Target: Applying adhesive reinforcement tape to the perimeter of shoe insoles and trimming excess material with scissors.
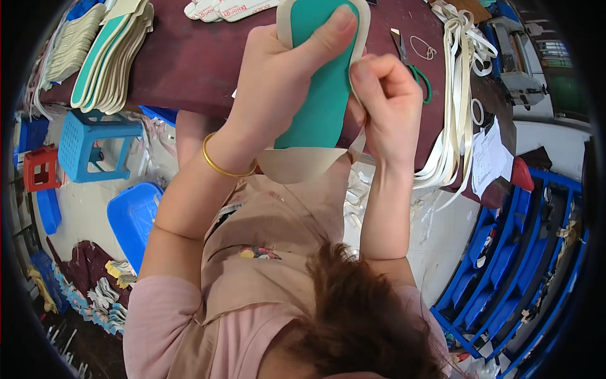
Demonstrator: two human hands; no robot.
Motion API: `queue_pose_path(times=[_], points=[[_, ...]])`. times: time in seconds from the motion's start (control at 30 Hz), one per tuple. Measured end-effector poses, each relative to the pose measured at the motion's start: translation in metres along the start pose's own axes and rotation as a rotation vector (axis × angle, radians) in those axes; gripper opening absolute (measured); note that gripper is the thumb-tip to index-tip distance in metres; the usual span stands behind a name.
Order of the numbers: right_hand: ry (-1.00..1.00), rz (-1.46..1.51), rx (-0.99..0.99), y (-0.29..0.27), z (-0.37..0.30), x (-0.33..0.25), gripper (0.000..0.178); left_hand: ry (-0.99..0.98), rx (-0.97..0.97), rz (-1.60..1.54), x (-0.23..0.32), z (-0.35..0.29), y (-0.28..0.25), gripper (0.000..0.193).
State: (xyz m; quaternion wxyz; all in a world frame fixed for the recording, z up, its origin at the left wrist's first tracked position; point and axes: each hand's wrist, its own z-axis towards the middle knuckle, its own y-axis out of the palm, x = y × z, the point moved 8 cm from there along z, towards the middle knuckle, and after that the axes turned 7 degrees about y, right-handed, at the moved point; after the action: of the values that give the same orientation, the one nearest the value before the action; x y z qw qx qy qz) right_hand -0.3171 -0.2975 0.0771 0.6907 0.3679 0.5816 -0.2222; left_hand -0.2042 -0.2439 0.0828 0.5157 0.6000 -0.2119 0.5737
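Observation:
A teal insole (pixel 319 107) with a cream edge is held up over the table's near edge, its cream heel end toward me. My left hand (pixel 274 82) grips it from the left, thumb pressed on the teal face near the far end. At the insole's right edge my right hand (pixel 392 104) is closed in a pinch on a cream binding strip (pixel 358 144), which shows again below the hand. How the strip meets the edge under my fingers is hidden. Just right of that hand lie scissors (pixel 419 79) with green handles, partly covered.
Teal-and-cream insoles (pixel 113 60) are stacked at the table's left. White printed pieces (pixel 230 9) lie at the far edge of the maroon tabletop (pixel 189 60). Long cream strips (pixel 456 95) hang over the right side. A blue stool (pixel 95 142) and a blue rack (pixel 511 265) stand below.

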Motion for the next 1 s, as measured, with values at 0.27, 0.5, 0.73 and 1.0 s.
queue_pose_path(times=[0.27,0.5,0.73,1.0], points=[[-0.331,-0.690,0.095,-0.007,-0.017,0.002,0.017,-0.033,-0.241,-0.372,-0.011,0.022,0.019,0.044],[0.062,0.038,-0.152,-0.020,0.008,0.004,0.015,-0.195,-0.264,-0.570,0.011,0.006,0.027,0.056],[0.469,-0.049,-0.179,-0.002,-0.023,0.054,0.012,-0.254,-0.380,-0.671,-0.020,-0.006,0.011,0.062],[0.270,-1.154,-0.038,-0.090,0.055,0.055,0.035,-0.385,-0.013,-1.408,-0.031,-0.008,-0.060,0.049]])
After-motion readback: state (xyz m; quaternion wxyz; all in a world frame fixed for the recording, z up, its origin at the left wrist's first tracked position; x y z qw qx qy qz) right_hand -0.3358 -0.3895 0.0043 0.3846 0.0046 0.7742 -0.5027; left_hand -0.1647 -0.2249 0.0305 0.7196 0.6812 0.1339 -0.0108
